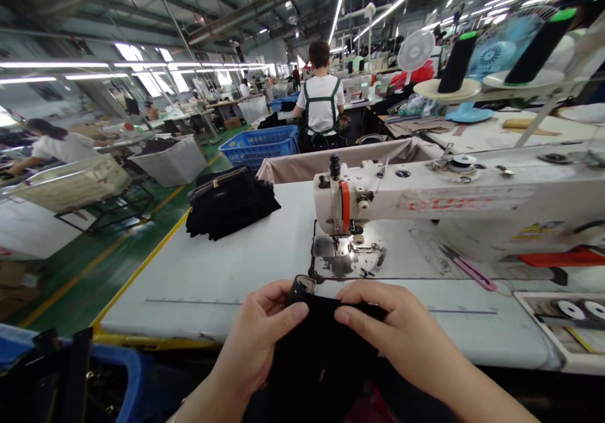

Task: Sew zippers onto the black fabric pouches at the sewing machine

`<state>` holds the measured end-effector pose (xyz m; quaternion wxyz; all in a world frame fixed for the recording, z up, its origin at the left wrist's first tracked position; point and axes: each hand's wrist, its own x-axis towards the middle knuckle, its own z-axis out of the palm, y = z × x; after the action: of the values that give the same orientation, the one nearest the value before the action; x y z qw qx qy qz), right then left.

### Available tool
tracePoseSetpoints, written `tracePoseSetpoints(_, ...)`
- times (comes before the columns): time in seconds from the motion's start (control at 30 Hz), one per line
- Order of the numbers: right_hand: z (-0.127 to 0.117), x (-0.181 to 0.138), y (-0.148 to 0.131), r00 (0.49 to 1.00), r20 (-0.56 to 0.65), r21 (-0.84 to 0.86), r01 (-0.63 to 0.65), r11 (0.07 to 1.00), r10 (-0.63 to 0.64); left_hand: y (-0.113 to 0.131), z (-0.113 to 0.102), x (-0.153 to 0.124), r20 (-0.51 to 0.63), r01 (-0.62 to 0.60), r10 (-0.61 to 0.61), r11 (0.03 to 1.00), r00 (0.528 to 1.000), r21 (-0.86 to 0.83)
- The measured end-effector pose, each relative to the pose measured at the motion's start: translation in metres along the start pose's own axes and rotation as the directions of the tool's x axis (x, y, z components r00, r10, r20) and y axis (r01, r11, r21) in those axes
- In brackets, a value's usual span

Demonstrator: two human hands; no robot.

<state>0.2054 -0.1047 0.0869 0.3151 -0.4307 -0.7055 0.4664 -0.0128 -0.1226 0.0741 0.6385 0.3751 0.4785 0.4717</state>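
Black fabric [326, 347], pinched at its upper edge by left hand [267, 325] and right hand [392, 312], hangs near in my remote head view, not yet under the white metal sewing machine [454, 190]; whether the far-left black cloth stack [231, 215] is finished, I cannot tell.

Worn red lettering [451, 203], not legible, on sewing machine [425, 182]

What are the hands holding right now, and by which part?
A piece of black fabric, pinched along its upper edge: the left hand beside the curled dark strip, the right hand farther right.
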Motion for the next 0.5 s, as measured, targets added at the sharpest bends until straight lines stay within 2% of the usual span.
tracePoseSetpoints(0.17, -0.003, -0.004, -0.002, 0.996, -0.058, -0.066, 0.065, 0.996, -0.068, -0.005, 0.007, -0.001, -0.084, -0.007, 0.001, 0.997, 0.996, -0.076)
tracePoseSetpoints(0.33, 0.0, -0.005, -0.003, 0.989, -0.147, -0.087, -0.044, 0.995, 0.03, -0.004, 0.013, -0.003, -0.102, 0.003, -0.016, 0.992, 0.995, -0.125)
tracePoseSetpoints(0.5, -0.001, -0.006, -0.005, 0.986, -0.156, -0.073, -0.077, 0.994, 0.065, -0.005, 0.017, -0.003, -0.078, 0.014, -0.029, 0.98, 0.997, -0.198)
